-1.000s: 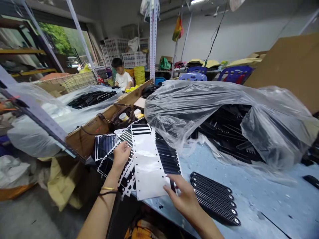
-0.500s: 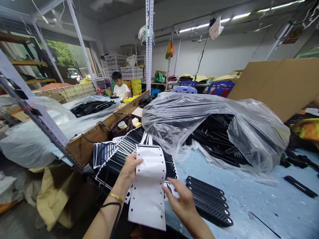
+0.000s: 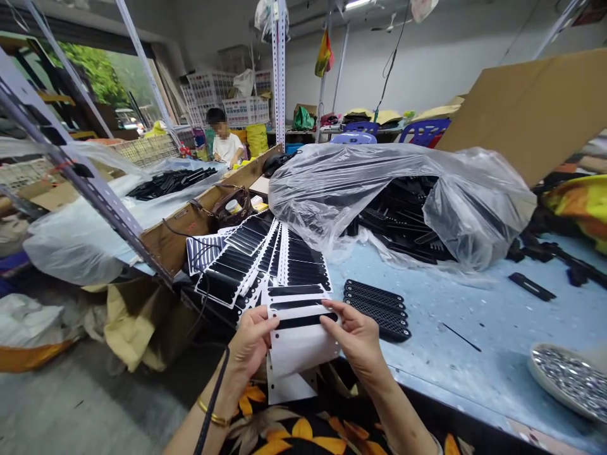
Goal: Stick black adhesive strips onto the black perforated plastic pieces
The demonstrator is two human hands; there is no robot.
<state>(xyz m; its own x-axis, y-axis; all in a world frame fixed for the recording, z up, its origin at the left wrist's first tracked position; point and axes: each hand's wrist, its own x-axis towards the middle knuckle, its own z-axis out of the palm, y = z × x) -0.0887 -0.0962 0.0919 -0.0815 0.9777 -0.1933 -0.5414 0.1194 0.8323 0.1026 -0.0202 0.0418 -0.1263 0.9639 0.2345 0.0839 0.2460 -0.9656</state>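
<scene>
A white backing sheet (image 3: 303,351) with black strips across its upper part hangs between my hands, its lower end bent. My left hand (image 3: 253,338) pinches the sheet's left edge. At the upper right, my right hand (image 3: 355,332) has thumb and fingers closed near the end of a black strip (image 3: 306,321). Behind the sheet, more white sheets with black strips (image 3: 260,253) lie fanned out. A stack of black mesh-patterned pieces (image 3: 374,303) rests on the blue table, just beyond my right hand.
Clear plastic (image 3: 332,183) covers a pile of black parts (image 3: 403,218). A bowl of small metal pieces (image 3: 569,379) stands at the right. A wooden board (image 3: 184,237) edges the table's left side. Another person (image 3: 227,145) sits farther back. A dark cord hangs over my left forearm.
My right hand has closed on the sheet's right side. The sheet now shows black strips instead of a plain white face. The view has tilted down, bringing the metal-filled bowl into sight.
</scene>
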